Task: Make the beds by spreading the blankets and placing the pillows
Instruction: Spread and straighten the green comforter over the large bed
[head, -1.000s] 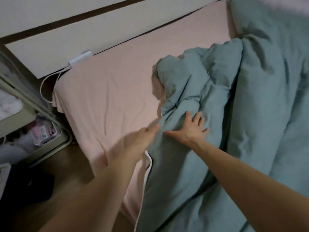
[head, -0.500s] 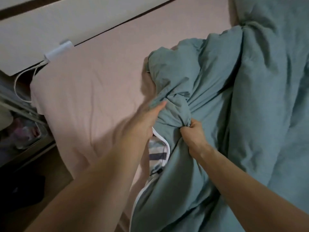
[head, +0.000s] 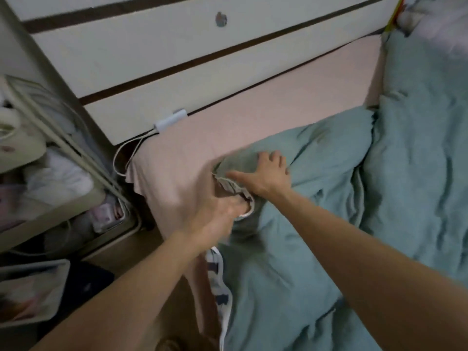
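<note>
A rumpled teal blanket (head: pixel 329 224) with white piping and a striped underside covers the right part of the bed. The pink sheet (head: pixel 253 122) lies bare to the left and at the far side. My left hand (head: pixel 220 214), blurred by motion, grips the blanket's piped edge near its corner. Just beyond it, my right hand (head: pixel 266 173) rests on top of the corner fold with fingers spread and thumb stretched left. A pale bundle (head: pixel 430 21) lies at the top right; I cannot tell whether it is a pillow.
White panels with dark stripes (head: pixel 177 59) run along the bed's far side. A white adapter (head: pixel 171 120) with a cable sits at the mattress corner. A cluttered shelf rack (head: pixel 50 173) stands left of the bed, with wooden floor (head: pixel 121 252) between them.
The blanket corner has moved left over the pink sheet. My right hand went from a fist bunching the fabric to lying flat on it. My left hand now grips the piped edge.
</note>
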`<state>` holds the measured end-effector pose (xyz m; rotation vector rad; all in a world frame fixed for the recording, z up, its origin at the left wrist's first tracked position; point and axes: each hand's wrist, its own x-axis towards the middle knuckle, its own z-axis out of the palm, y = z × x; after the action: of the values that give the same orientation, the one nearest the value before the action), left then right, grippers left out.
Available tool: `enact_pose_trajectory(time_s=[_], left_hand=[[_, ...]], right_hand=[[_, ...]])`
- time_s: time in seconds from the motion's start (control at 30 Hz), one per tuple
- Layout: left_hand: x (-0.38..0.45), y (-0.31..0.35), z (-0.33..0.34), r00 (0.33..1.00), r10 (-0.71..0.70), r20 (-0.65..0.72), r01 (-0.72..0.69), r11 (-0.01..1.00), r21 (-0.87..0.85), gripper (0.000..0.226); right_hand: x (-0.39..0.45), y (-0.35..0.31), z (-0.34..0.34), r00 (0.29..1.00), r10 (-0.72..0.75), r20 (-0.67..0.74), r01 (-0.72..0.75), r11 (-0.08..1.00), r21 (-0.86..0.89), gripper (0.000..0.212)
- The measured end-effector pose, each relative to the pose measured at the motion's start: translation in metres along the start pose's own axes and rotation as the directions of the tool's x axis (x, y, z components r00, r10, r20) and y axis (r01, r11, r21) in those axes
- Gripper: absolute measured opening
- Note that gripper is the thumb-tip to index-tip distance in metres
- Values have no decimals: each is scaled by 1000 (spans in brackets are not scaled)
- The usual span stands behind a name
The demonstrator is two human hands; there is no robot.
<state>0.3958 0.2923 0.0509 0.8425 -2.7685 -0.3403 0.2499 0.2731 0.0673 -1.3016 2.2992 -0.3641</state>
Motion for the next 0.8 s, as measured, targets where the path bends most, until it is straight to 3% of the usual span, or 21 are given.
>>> enact_pose_trajectory(time_s=[0.1,0.2,0.27,0.3,0.33,0.37,0.4,0.43,0.47,0.5,0.53,0.63,0.7,0.73,0.77,0.8], left_hand=[[-35,-10,2,953,160,256,-166,986,2,14],[-62,-37,12,887,350,302,-296,931,-212,7],[-65,-57,15,877,276,392,-135,927,-350,15],[-65,-71,12,874,155,461,113,858,-502,20],[-63,-89,10,838,7,546,414,646,-642,23],[-57,-103,6,752,-144,643,654,283,-702,24],[-50,-123,7,638,-267,722,723,-117,-681,29],[-42,-142,7,533,-358,767,641,-420,-642,38],[-32,-161,9,451,-424,785,563,-548,-619,50],[-21,-174,11,394,-462,794,531,-591,-607,61],[-8,-179,9,382,-466,798,535,-592,-603,69],[31,-181,0,498,-409,764,431,-648,-628,64],[41,-201,-12,489,-557,671,313,-606,-731,50],[36,-218,-23,425,-725,542,306,-449,-840,43],[30,-233,-32,344,-882,322,360,-193,-913,37],[19,-249,-44,308,-949,71,424,70,-903,36]], right_hand=[[21,-13,26,965,107,241,-25,946,-323,110],[29,-15,72,953,156,260,-36,910,-414,72],[33,-15,87,975,118,188,-42,930,-366,39],[38,-19,93,982,114,148,-64,950,-306,28],[44,-23,93,986,134,104,-110,971,-214,20],[49,-24,88,987,149,56,-144,985,-92,13],[53,-26,84,988,154,10,-154,987,35,10],[56,-29,80,987,157,-42,-149,976,161,11],[56,-34,77,984,157,-89,-126,951,282,14],[52,-41,75,980,167,-110,-111,911,397,18],[45,-52,74,981,168,-99,-94,852,514,21],[33,-95,87,995,102,9,-72,632,771,24],[32,-132,99,998,37,58,-69,572,817,23],[32,-151,105,997,-1,76,-63,551,832,24],[30,-165,109,995,-39,90,-55,543,838,26],[31,-180,114,992,-81,102,-42,542,839,27]])
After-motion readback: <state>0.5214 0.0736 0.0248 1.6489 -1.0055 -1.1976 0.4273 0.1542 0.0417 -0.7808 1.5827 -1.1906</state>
